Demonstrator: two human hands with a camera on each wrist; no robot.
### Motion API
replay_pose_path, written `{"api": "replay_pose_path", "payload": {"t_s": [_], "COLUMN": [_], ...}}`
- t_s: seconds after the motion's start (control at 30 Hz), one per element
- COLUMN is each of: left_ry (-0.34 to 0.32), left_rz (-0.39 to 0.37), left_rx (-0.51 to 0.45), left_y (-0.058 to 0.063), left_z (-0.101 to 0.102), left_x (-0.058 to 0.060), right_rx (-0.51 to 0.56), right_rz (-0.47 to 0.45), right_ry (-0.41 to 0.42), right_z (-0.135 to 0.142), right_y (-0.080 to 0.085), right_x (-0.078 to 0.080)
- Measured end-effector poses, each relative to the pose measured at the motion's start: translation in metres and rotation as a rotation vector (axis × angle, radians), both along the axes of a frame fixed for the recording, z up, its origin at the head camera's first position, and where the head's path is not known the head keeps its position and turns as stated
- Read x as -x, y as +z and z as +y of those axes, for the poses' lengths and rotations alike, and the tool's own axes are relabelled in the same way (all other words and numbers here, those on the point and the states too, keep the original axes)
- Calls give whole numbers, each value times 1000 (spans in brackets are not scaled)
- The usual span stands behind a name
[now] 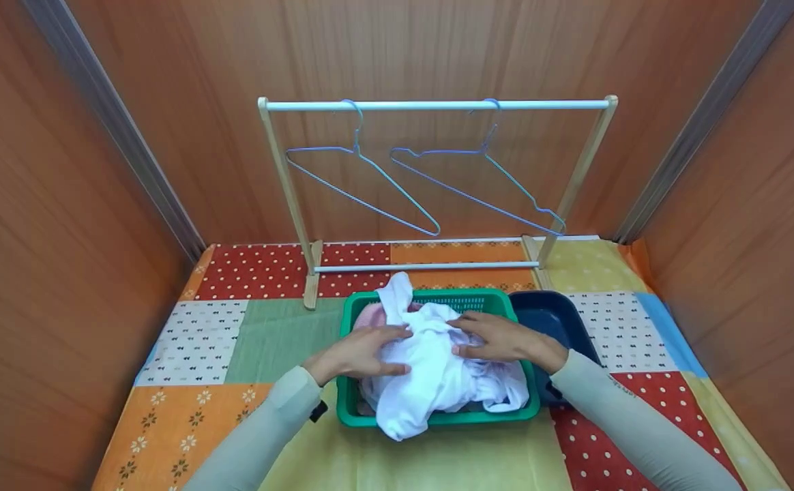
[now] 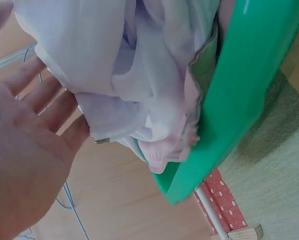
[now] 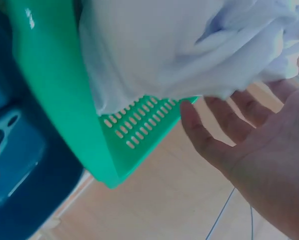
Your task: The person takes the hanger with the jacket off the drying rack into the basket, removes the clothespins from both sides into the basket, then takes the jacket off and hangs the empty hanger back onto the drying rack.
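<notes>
A crumpled white garment (image 1: 431,354) lies heaped in a green plastic basket (image 1: 438,419), part of it draping over the near rim. Beneath it, pink cloth (image 1: 370,317) shows at the basket's left side. My left hand (image 1: 364,351) is at the garment's left side, fingers spread and fairly straight; in the left wrist view the fingertips are right at the white cloth. From the right, my right hand (image 1: 499,337) reaches over the basket. Its loosely bent fingers (image 3: 242,112) are at the edge of the cloth in the right wrist view.
Behind the basket stands a wooden rack with a white rail (image 1: 424,106). Two blue wire hangers (image 1: 363,153) hang from it. A dark blue tray (image 1: 547,307) sits right of the basket, holding light blue (image 3: 4,127) and red clip-like pieces. Wood-patterned panels enclose the patchwork-covered table.
</notes>
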State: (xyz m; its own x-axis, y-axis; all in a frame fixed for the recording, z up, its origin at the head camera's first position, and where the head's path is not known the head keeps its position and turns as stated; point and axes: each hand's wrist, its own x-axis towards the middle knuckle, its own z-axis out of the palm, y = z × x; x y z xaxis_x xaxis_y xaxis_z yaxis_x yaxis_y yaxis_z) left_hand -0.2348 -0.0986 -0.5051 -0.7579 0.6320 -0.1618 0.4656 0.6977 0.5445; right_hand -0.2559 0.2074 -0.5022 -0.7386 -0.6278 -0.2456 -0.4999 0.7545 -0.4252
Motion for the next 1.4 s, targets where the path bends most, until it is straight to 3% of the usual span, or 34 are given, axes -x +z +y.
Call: {"api": "replay_pose_path", "payload": {"t_s": [0.17,0.33,0.5,0.7,0.83,1.07,1.23,1.4], "left_ry": [-3,-6,12,-13,-25,-82,-103,-106], "left_rz": [-3,66,112,195,272,442,424,309], "left_rx": [118,241,274,316,365,495,492,402], "left_y": [-5,-16,-24,-31,-34,-40,-42,-35], "left_z": [4,12,16,17,20,28,27,22], "left_x": [-18,-29,-29,-29,-29,-31,-32,-27], "right_rx": [-7,-77,-115,-152,-192,-356,-396,-353], "right_rz": [-16,-49,-52,-36,23,134,116,83], "right_ry": [19,80,67,40,39,76,92,97], "right_z": [-3,-9,-16,-22,-27,-37,-38,-32], "right_y": [-1,-7,-16,-27,-34,-47,-48,-40], "right_x": [-14,-24,-29,-31,-29,-36,-37,-35]}}
